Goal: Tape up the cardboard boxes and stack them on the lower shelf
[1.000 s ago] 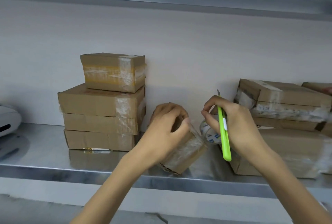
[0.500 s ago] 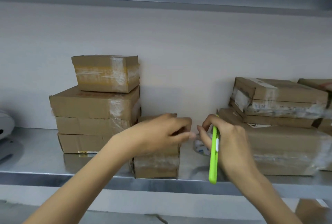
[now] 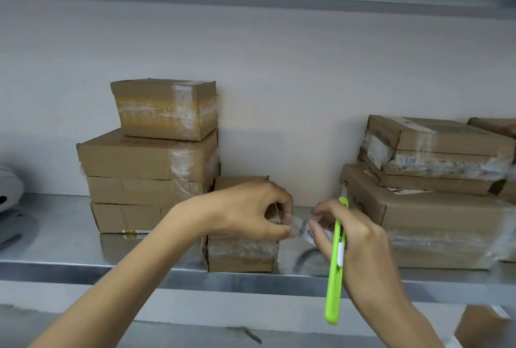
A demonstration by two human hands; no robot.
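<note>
A bare metal shelf (image 3: 64, 247) runs across the view against a pale wall. At its left stands a flat box (image 3: 125, 218) at the bottom of a stack. A small box (image 3: 240, 254) sits in the middle at the front edge, just beside that stack. A big box (image 3: 435, 230) lies at the right, carrying others. A white device (image 3: 8, 188) rests at the far left.

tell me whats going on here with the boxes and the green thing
A person is taping up a small cardboard box that stands at the front of the metal shelf. The left hand holds the box's top right corner. The right hand grips a green utility knife and pinches a strip of clear tape stretched between the two hands. A stack of taped boxes stands to its left, and another pile of boxes lies to its right.
</note>
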